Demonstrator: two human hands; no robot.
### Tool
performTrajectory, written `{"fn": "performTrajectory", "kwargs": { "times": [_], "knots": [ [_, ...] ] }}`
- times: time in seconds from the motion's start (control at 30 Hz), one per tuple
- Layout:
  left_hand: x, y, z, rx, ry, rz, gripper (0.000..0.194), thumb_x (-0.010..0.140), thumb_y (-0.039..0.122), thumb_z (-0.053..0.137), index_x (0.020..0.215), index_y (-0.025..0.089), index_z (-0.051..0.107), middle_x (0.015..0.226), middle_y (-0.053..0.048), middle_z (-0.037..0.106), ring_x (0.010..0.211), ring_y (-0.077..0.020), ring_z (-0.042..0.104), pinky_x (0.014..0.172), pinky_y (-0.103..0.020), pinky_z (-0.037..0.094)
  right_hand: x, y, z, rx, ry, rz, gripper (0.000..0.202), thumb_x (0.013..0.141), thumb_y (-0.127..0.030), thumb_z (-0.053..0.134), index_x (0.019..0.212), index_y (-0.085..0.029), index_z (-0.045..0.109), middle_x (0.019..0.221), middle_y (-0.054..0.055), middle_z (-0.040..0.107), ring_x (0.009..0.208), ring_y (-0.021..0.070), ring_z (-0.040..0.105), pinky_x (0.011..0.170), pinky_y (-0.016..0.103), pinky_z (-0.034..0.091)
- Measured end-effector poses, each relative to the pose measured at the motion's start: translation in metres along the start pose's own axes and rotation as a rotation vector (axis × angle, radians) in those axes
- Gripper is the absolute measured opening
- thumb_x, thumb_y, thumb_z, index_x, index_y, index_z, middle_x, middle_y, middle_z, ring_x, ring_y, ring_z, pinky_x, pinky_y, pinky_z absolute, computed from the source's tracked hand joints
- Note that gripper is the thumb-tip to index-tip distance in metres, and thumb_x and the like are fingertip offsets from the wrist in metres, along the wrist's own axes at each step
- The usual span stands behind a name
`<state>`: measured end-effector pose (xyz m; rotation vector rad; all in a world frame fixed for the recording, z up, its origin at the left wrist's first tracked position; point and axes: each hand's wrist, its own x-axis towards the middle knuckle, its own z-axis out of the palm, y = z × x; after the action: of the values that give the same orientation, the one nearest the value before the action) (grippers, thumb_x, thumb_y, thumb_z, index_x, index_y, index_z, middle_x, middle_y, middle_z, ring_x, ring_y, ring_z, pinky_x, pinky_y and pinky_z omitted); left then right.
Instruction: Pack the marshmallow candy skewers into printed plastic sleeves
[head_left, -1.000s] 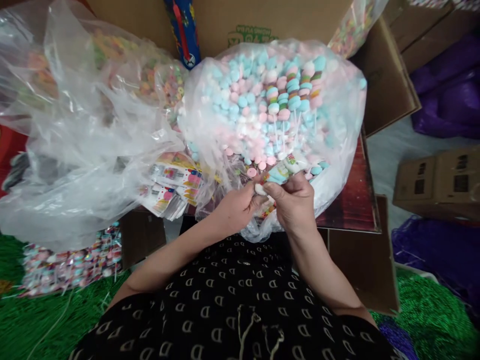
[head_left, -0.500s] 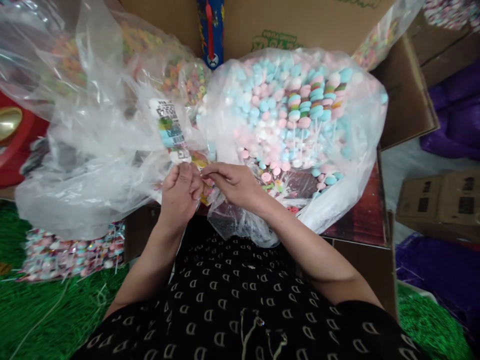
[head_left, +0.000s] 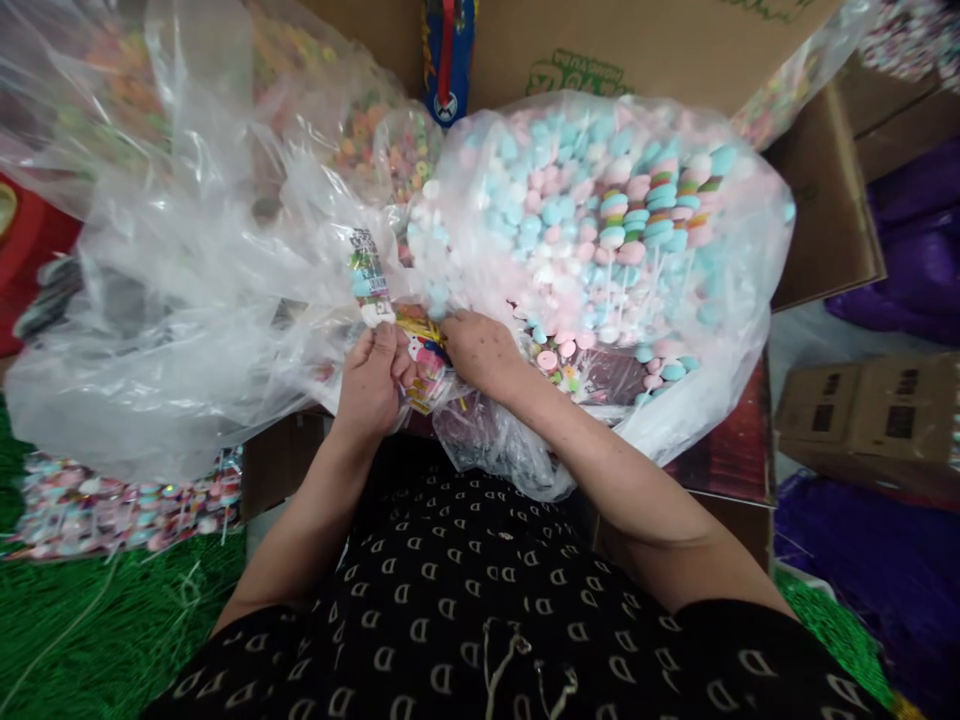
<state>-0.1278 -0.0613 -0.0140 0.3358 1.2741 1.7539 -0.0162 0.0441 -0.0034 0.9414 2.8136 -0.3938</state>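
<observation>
My left hand [head_left: 373, 378] is closed on the lower end of a candy skewer in a clear printed wrapper [head_left: 370, 275], which stands upright above my fingers. Close by on the right, my right hand [head_left: 480, 350] reaches down with curled fingers beside a small pile of yellow twist ties [head_left: 420, 325]; its fingertips are partly hidden, and what they hold, if anything, is too small to make out. A colourful packet [head_left: 427, 360] lies between the hands. Behind my right hand rests a large clear bag of pink, blue and white candies [head_left: 525, 215], with several candy skewers [head_left: 660, 215] on it.
Clear bags of ring candies [head_left: 315, 90] fill the back left. A cardboard box [head_left: 675, 50] stands behind. Wrapped skewers [head_left: 142, 505] lie over green shredded material [head_left: 112, 620] at lower left. Brown cartons [head_left: 870, 410] and purple bags [head_left: 915, 230] are at the right.
My right hand has moved away from my left hand to the yellow ties, and its fingers now point down. The wrapped skewer stays in my left hand. The view has shifted slightly.
</observation>
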Motion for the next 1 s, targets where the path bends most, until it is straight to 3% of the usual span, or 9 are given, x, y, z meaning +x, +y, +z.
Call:
{"fn": "performTrajectory", "kwargs": {
  "times": [0.23,0.57,0.73,0.87,1.0],
  "knots": [
    [-0.001,0.001,0.000,-0.015,0.004,-0.018,0.039,0.095,0.048,0.072,0.073,0.019,0.057,0.046,0.010,0.039,0.039,-0.0070,0.041,0.044,-0.020,0.042,0.007,0.000,0.005,-0.010,-0.024,0.080,0.039,0.104,-0.015,0.036,0.122,-0.011,0.070,0.116,0.021,0.074,0.111,0.0306,0.072,0.087,0.036,0.052],
    [-0.003,0.004,0.000,-0.030,-0.016,-0.040,0.038,0.096,0.047,0.071,0.073,0.020,0.056,0.047,0.010,0.040,0.039,-0.0070,0.043,0.051,-0.022,0.052,-0.003,0.014,-0.008,0.050,0.028,0.152,0.034,0.101,-0.021,0.044,0.119,-0.016,0.072,0.108,0.016,0.079,0.105,0.0323,0.074,0.082,0.037,0.051],
    [-0.002,0.001,-0.001,-0.036,-0.010,-0.028,0.039,0.097,0.047,0.069,0.072,0.020,0.056,0.047,0.010,0.039,0.038,-0.0071,0.042,0.048,-0.021,0.048,-0.009,0.003,0.002,0.001,0.007,0.043,0.034,0.104,-0.021,0.041,0.125,-0.017,0.069,0.122,0.017,0.073,0.106,0.0291,0.073,0.080,0.034,0.052],
    [-0.001,-0.001,-0.002,-0.035,-0.007,-0.010,0.038,0.096,0.047,0.071,0.073,0.020,0.057,0.046,0.010,0.039,0.038,-0.0063,0.041,0.045,-0.020,0.044,-0.008,0.000,0.012,-0.024,0.023,0.116,0.040,0.104,-0.014,0.034,0.126,-0.013,0.067,0.116,0.020,0.073,0.102,0.0293,0.074,0.080,0.036,0.052],
    [-0.002,0.000,-0.004,-0.036,-0.041,-0.006,0.037,0.095,0.048,0.072,0.075,0.020,0.059,0.046,0.010,0.040,0.038,-0.0067,0.043,0.045,-0.020,0.044,-0.005,0.007,0.008,0.011,-0.002,0.166,0.035,0.100,-0.017,0.042,0.118,-0.013,0.072,0.114,0.021,0.075,0.104,0.0307,0.073,0.082,0.035,0.052]
  ]
}}
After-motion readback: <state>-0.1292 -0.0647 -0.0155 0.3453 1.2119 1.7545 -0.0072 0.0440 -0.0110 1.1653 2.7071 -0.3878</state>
